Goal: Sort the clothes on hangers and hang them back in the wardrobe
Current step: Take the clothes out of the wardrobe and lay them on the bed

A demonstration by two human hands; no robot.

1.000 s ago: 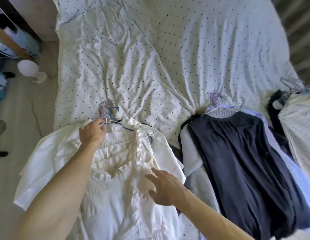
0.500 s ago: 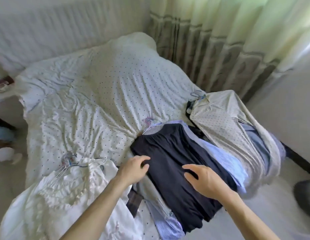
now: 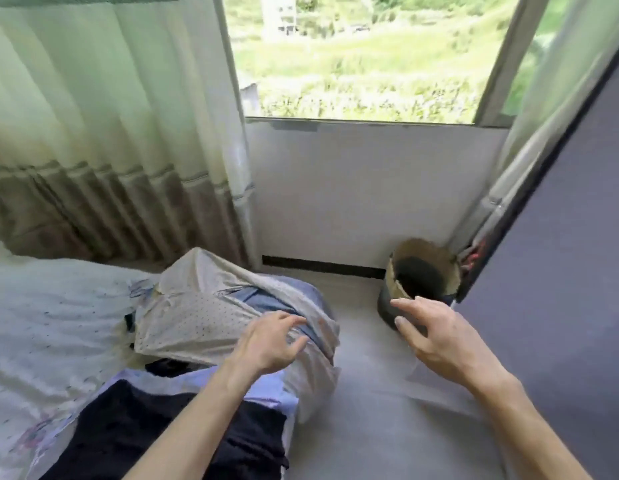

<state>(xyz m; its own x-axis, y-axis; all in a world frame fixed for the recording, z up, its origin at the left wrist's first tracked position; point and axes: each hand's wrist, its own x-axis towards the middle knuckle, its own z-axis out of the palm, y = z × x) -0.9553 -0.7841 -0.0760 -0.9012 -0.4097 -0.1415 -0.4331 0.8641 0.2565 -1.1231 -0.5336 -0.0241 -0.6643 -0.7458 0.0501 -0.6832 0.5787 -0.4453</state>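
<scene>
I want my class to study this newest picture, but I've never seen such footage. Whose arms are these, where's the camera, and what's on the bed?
No machine: a person wears a wide-angle camera on the head, looking down at their own bare arms. The left hand, fingers spread, is over a cream dotted garment heaped at the corner of the bed. Nearer lies a dark garment atop a pale blue one. The right hand is open above the floor, holding nothing, before a woven basket.

Bare forearms end in a bare, long-fingered left grip (image 3: 268,344) and right grip (image 3: 437,337).
</scene>
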